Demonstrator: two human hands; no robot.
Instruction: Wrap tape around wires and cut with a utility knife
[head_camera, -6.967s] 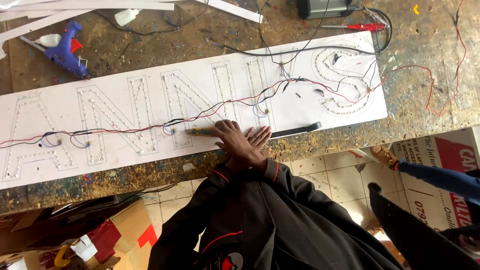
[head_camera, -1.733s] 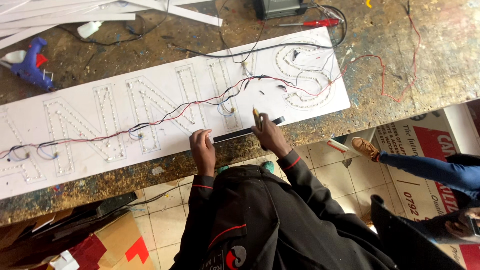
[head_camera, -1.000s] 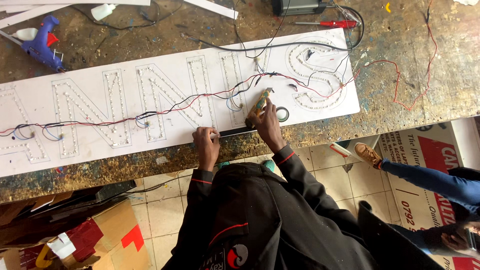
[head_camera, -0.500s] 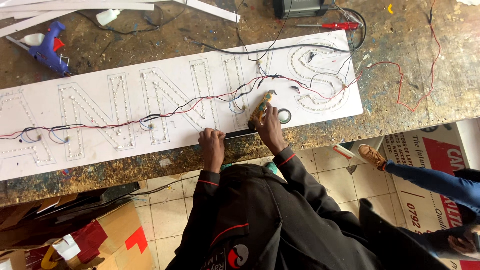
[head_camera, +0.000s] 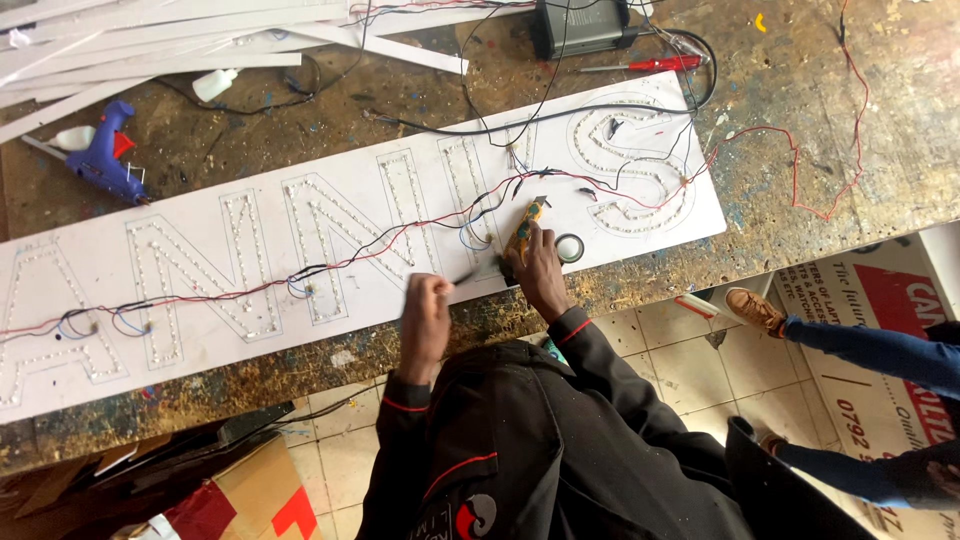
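right hand grips a yellow tool on the white sign board by the red and black wires, left hand curled around a dark rod at the board's edge, and a slip here could snag those wires loose.

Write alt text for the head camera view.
A person's right hand holds a yellow tool over wires on a long white sign board, the left hand gripping a dark rod at its edge. A blue glue gun lies nearby.
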